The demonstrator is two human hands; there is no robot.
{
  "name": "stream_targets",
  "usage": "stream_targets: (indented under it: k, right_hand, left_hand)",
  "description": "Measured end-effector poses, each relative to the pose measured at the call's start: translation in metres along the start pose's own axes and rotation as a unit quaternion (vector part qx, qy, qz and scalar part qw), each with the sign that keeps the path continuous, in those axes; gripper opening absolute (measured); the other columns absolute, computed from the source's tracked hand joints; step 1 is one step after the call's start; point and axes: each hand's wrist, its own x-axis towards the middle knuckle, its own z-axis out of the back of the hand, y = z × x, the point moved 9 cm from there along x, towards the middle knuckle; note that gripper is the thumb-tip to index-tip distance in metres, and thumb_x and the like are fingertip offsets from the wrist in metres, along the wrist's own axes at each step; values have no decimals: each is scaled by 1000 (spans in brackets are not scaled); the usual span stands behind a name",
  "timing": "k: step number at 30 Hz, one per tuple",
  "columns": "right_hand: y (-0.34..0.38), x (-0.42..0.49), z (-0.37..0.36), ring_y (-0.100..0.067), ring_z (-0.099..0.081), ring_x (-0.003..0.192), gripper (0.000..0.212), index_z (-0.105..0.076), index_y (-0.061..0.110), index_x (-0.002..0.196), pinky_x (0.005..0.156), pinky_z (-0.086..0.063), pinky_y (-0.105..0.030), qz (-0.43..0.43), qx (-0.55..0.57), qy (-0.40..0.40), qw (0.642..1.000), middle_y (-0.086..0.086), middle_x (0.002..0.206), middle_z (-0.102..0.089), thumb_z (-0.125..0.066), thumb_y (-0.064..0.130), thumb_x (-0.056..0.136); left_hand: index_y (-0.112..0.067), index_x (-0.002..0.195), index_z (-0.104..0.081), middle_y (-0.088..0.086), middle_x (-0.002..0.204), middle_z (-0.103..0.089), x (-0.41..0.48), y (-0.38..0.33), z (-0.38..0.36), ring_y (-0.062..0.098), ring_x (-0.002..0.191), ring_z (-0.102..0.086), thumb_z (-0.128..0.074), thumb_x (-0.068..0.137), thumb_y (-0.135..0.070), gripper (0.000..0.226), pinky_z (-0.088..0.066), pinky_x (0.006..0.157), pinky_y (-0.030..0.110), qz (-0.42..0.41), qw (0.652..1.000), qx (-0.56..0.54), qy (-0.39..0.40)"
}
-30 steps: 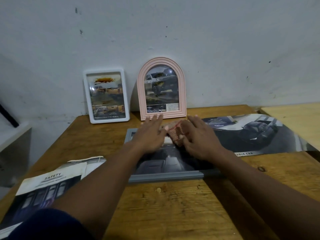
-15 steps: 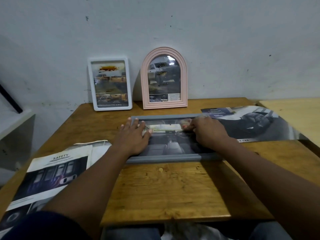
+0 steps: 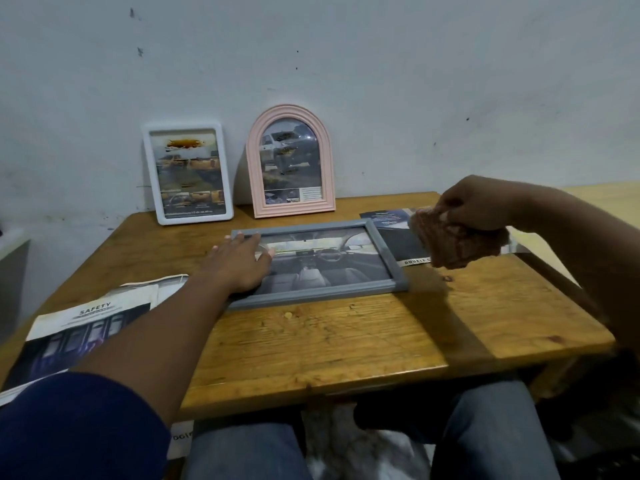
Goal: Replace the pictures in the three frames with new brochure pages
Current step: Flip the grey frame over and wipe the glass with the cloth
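I'm reading a grey frame (image 3: 313,296) on a honey-brown desk (image 3: 346,341) with streaky wood grain. White frame (image 3: 187,173), pink arched frame (image 3: 290,161) with ridged edging. The cloth (image 3: 453,242) is a mottled pinkish-brown. Navy sleeve (image 3: 69,427), pale grey wall (image 3: 381,64) flecked with dark specks.

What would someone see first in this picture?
Probably the right hand held up on the right, gripping a pinkish cloth. Next, the gray frame lying flat on the table, the left hand resting flat on its left end. Behind, a pink arched frame and a white frame lean against the wall.
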Motion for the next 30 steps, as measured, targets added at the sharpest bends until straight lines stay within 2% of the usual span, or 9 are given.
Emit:
stream_targets:
  k: [5,7,10,12,16,20,23,27,30]
  right_hand:
    - [-6,-37,-51,-17,-66,65,26,-64,17,100,52,-51,-31,-3,-117,64,991,-5,78,-69,-49,39,101]
    - [-7,-51,-87,-10,-60,75,32,-63,22,105,61,-45,-24,0,-131,107,986,2,88,-64,-45,48,101]
    - [-12,-48,-102,-11,-58,83,35,-62,22,105,80,-52,-33,-14,-155,96,983,5,91,-61,-43,52,99]
    - [-11,-38,-95,-14,-62,82,38,-63,20,99,81,-55,-36,-26,-145,95,984,2,87,-64,-42,52,99]
    - [21,-3,-72,-20,-61,81,36,-63,13,84,72,-49,-33,6,-33,17,999,-6,83,-64,-43,38,102]
    - [42,27,-80,-20,-57,71,22,-58,7,81,58,-45,-28,-26,18,3,1000,-11,83,-62,-49,23,95]
    - [53,35,-95,-19,-55,73,12,-51,7,96,62,-47,-29,-59,47,20,997,-6,81,-56,-51,19,95]
    - [48,45,-107,-28,-60,96,40,-51,0,128,74,-51,-34,-104,122,13,987,-13,106,-59,-54,21,94]
    - [39,48,-119,-27,-56,89,42,-53,-3,128,63,-45,-31,-139,198,33,970,-13,96,-55,-58,19,93]
  left_hand:
    - [-28,162,-12,7,170,-7,-9,0,-9,31,156,-3,-26,102,-63,71,-9,123,51,9,1000,-8,26]
    - [-29,162,-12,6,170,-6,-13,1,-11,30,156,-1,-27,102,-63,71,-9,124,51,11,999,-21,24]
    - [-30,162,-10,7,170,-2,-16,6,-13,30,156,1,-29,102,-63,71,-9,125,51,21,999,-40,21]
    - [-30,162,-11,8,170,-3,-17,11,-11,33,156,-4,-32,102,-62,72,-13,124,51,39,998,-53,15]
    - [-25,160,-21,15,160,-33,-13,28,4,38,144,-33,-44,97,-60,75,-35,114,52,79,996,-28,-27]
    - [-22,132,-51,8,116,-65,-19,35,17,30,102,-62,-63,85,-48,55,-54,88,46,117,992,-25,-37]
    - [-20,108,-58,5,94,-65,-21,32,24,26,85,-64,-74,78,-36,37,-58,78,42,142,988,-53,-41]
    - [-16,98,-58,6,88,-61,-16,31,24,24,82,-61,-72,87,-27,21,-54,70,37,166,977,-119,-56]
    - [-12,97,-59,8,88,-60,-14,37,23,25,81,-61,-69,90,-19,15,-50,65,35,197,963,-173,-59]
